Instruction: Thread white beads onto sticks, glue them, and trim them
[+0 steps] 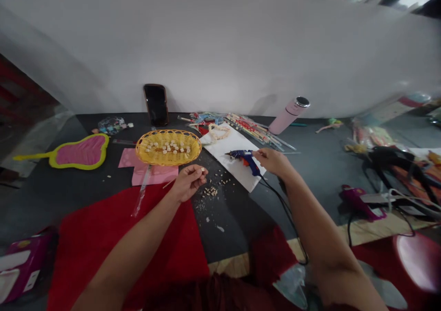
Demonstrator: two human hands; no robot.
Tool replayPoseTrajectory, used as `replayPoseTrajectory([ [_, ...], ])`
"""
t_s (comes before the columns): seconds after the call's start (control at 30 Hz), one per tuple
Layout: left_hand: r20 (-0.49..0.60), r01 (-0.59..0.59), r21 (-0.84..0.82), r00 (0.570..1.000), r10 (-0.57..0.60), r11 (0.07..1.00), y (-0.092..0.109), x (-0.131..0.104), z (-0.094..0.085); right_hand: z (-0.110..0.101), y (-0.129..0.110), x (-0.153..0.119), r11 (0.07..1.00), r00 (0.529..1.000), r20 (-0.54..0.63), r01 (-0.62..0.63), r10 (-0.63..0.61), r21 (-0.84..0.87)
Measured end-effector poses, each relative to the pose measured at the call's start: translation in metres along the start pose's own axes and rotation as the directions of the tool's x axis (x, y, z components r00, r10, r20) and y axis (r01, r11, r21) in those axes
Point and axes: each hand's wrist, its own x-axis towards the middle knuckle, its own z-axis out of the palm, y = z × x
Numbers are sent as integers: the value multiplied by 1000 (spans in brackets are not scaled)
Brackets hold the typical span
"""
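Note:
My left hand is closed in a pinch on a small whitish piece, just in front of the yellow wicker basket. A thin stick pokes out near that hand's wrist side. Inside the basket lie several small white pieces. The blue glue gun rests over white paper, its nozzle pointing left. At its rear end, the fingers of my right hand are closed together and appear to grip it; the exact contact is hard to see. Tiny pale bits are scattered between my hands.
Red felt and pink sheets cover the left part of the dark table. A phone leans on the wall; a pink bottle stands at the back. The gun's black cord runs off the front edge. A yellow-rimmed pink fan-shaped object lies left.

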Motion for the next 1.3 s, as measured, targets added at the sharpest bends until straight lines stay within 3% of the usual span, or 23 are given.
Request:
replayPoseTrajectory([
  [0.07,-4,-9,-8,1000,9,1000,1,0,1,-3,-19,-13,992,990,-84,106,-112,-64],
  [0.17,-15,-23,-28,1000,23,999,3,0,3,4,-51,-32,961,959,-68,277,-274,25],
  [0.23,-19,-29,-40,999,28,999,3,0,2,15,-69,-40,891,895,-43,447,-445,82],
  [0.3,-19,-36,-43,999,35,998,3,1,1,29,-82,-42,798,801,5,596,-599,89],
  [0.37,-12,-44,-39,999,44,998,3,1,0,42,-91,-40,739,735,73,671,-674,64],
  [0.47,6,-37,-30,999,37,999,3,1,-2,58,-98,-35,710,698,171,704,-695,15],
  [0.7,8,-1,-23,1000,1,1000,3,0,0,86,-92,-25,736,722,223,677,-656,-27],
  [0.83,-12,-7,-13,1000,7,1000,1,0,2,85,-90,-28,741,758,-26,643,-651,193],
  [0.93,-45,9,14,999,-8,1000,-1,0,3,80,-96,-34,659,819,-240,565,-521,496],
  [1.03,-32,29,48,999,-27,998,-2,0,4,80,-103,-40,539,855,-323,509,-405,671],
  [1.17,-3,39,67,999,-39,997,-4,-1,4,88,-106,-44,435,858,-353,497,-372,750],
  [1.3,-9,61,80,998,-60,995,-4,-1,6,91,-107,-45,414,848,-365,511,-384,753],
])
